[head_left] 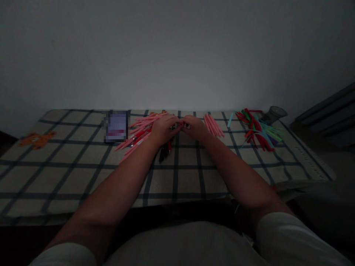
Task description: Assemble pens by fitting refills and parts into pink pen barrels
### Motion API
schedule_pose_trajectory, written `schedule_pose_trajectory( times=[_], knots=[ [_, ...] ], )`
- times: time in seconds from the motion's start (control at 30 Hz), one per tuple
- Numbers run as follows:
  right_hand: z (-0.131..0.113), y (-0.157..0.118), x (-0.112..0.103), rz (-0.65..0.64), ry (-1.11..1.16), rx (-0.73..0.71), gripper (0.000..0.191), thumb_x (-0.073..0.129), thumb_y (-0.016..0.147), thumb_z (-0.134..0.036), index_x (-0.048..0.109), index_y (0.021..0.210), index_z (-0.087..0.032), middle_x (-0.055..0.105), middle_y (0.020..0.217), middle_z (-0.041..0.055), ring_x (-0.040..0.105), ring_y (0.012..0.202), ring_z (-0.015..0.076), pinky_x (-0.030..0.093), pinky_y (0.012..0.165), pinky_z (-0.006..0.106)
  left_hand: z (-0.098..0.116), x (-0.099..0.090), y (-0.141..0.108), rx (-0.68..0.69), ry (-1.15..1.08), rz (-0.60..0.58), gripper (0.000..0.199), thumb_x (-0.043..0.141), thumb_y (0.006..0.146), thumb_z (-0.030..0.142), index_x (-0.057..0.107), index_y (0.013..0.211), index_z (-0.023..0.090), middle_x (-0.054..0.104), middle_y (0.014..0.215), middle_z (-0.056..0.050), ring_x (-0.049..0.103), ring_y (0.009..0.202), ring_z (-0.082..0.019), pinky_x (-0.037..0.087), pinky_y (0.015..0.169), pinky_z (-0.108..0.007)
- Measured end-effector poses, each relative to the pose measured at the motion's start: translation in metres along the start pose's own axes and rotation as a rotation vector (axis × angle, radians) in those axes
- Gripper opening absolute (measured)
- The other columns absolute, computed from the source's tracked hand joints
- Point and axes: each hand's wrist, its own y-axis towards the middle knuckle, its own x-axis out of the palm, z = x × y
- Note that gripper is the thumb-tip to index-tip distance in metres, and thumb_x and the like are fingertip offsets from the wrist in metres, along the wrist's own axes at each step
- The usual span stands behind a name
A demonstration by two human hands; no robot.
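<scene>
My left hand (165, 128) and my right hand (194, 126) meet above the middle of the table, fingers closed in a pinch. Between their fingertips is a small red-pink stick (181, 124), seen nearly end-on; its exact kind is too dark to make out. Beside and partly under my left hand lies a loose pile of slender pink pen-like sticks (136, 127), with some red pens (138, 137) with shiny parts among them. Black pen-like pieces (164, 152) show below my left wrist. To the right of my right hand, several pink sticks (213, 125) lie side by side.
A checked cloth (188, 177) covers the table against a wall. A tablet-like device (118, 127), partly blurred, lies left of the pile. Farther left is an orange figure (37, 140). At right are red, green and blue strips (257, 135) and a dark clear cup (274, 113).
</scene>
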Motion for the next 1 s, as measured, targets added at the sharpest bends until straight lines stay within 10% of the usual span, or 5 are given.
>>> schedule_pose_trajectory(
  times=[0.4, 1.0],
  knots=[
    [0.014, -0.007, -0.026, -0.161, -0.300, 0.307, 0.031, 0.057, 0.099, -0.031, 0.081, 0.113, -0.018, 0.078, 0.115, 0.0149, 0.067, 0.108, 0.0278, 0.046, 0.092, 0.038, -0.001, -0.002, 0.001, -0.064, 0.001, 0.008, 0.021, 0.062, 0.097, 0.034, 0.076, 0.106, 0.021, 0.079, 0.105, -0.009, 0.071, 0.105, -0.025, 0.054, 0.098, -0.041],
    [0.008, -0.007, -0.016, -0.222, -0.379, 0.318, 0.030, 0.054, 0.094, -0.018, 0.076, 0.115, -0.015, 0.077, 0.116, 0.0179, 0.071, 0.105, 0.0303, 0.050, 0.087, 0.039, -0.002, 0.002, 0.002, -0.027, -0.017, -0.016, 0.017, 0.063, 0.097, 0.030, 0.076, 0.105, 0.021, 0.078, 0.099, -0.007, 0.071, 0.099, -0.023, 0.055, 0.095, -0.039]
  ],
)
